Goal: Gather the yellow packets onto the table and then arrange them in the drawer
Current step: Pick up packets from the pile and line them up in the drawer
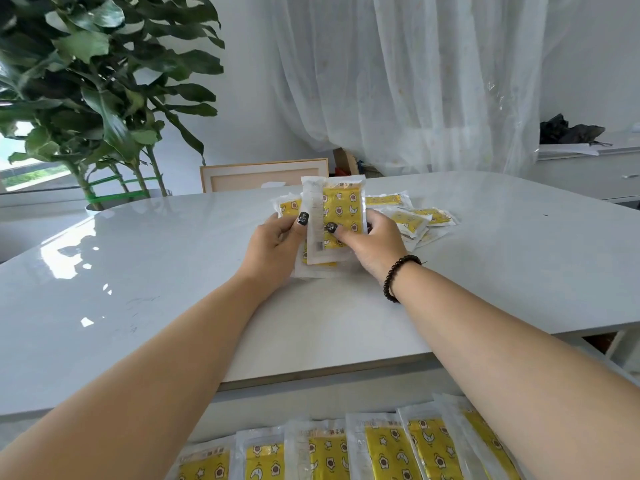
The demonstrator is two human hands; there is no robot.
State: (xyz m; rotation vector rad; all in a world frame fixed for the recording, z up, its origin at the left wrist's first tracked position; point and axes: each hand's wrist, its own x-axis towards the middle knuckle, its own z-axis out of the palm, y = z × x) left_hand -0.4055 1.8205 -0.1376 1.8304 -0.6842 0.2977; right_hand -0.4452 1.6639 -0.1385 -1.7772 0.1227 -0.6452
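Both hands hold a stack of yellow packets (341, 216) upright just above the table (173, 271), near its middle. The left hand (277, 244) grips the stack's left edge, thumb across the front; the right hand (372, 242) grips the right edge, thumb pinching the face. Holding from both sides appears meant to square the packets into one even bundle before moving them.

A few loose packets (412, 216) lie flat on the table just behind the right hand, overlapping, not yet collected. Gathering therefore looks unfinished.

At the bottom edge of the view, a row of packets in the drawer (381, 448) stands side by side, overlapping like files, which suggests the held stack is to join that row. The drawer's walls are not clearly visible.

A leafy plant (104, 81) stands beyond the table's far left.
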